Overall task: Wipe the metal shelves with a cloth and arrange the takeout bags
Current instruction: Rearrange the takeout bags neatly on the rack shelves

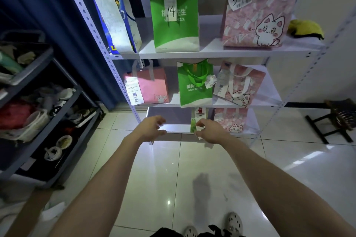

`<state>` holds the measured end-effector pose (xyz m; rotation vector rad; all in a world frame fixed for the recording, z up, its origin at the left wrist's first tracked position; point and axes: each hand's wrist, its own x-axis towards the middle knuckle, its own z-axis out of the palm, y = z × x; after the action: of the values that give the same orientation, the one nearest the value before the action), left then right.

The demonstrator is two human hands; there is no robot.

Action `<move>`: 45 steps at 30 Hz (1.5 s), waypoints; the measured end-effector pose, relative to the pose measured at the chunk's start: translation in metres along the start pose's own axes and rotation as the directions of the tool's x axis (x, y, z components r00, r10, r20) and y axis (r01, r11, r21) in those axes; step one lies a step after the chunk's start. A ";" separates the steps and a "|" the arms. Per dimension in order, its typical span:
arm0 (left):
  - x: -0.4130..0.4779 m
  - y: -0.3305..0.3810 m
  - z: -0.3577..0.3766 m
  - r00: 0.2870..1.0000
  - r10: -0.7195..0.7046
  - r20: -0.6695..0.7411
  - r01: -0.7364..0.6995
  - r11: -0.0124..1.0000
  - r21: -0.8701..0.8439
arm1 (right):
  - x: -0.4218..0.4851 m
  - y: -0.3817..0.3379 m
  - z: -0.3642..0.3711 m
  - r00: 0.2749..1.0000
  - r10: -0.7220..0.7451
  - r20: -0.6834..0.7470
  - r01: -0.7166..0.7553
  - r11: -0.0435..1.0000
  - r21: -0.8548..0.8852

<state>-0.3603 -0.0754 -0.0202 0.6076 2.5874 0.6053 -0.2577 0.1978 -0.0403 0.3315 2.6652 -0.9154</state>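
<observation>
The bottom shelf (pixel 173 128) of the white metal rack (pixel 107 48) is the one nearest to both hands, and its left part is bare and shining. The left hand (pixel 152 128) hovers over this shelf's front edge with its grip apart, the fingers loosely bent and holding nothing. The right hand (pixel 212 132) is at 3 o'clock from it, with thumb and fingers bent into a C at the edge of a slim green bag (pixel 193 125); I cannot tell if this grip is clamped on the bag or only touching it. A small pink cat bag (pixel 234 121) stands on the same shelf, at 3 o'clock from the slim bag. On the middle shelf (pixel 173 100) a plain pink bag (pixel 152 86) with a white receipt stands at 9 o'clock, a green pizza bag (pixel 194 92) is in the centre, and a leaning pink cat bag (pixel 242 84) is at 3 o'clock, just beside the green one. On the top shelf (pixel 212 53) a blue and white bag (pixel 115 21) leans at 9 o'clock, a tall green bag marked 14 (pixel 175 32) stands in the centre, and a big pink cat bag marked 324 (pixel 256 15) is at 3 o'clock. The yellow cloth (pixel 305 28) lies crumpled on this same shelf, at 3 o'clock from the big pink bag and well apart from both hands. At 9 o'clock of the view a dark cart (pixel 63 106) carries trays of mixed things, at 3 o'clock a low dark stool (pixel 339 117) stands on the tiled floor (pixel 192 169), and at 6 o'clock the person's shoes (pixel 234 223) show.
</observation>
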 end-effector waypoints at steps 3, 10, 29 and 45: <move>0.003 -0.001 -0.002 1.000 0.011 -0.001 -0.011 1.000 0.009 | 0.001 -0.004 0.003 1.000 0.009 -0.003 -0.009 1.000 0.008; 0.027 0.015 0.004 0.997 0.071 0.034 -0.072 0.997 0.030 | -0.007 0.013 -0.004 0.997 0.067 -0.043 -0.064 0.996 0.063; 0.201 0.147 0.051 0.977 0.126 0.170 -0.142 0.986 0.089 | 0.073 0.160 -0.109 0.956 0.280 -0.089 -0.258 0.946 0.197; 0.261 0.154 0.043 0.992 0.039 0.118 -0.050 0.994 0.096 | 0.162 0.175 -0.147 0.986 0.161 -0.040 -0.153 0.975 0.159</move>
<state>-0.5055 0.1916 -0.0548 0.7124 2.5117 0.4443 -0.3841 0.4440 -0.0852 0.6010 2.5753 -1.0792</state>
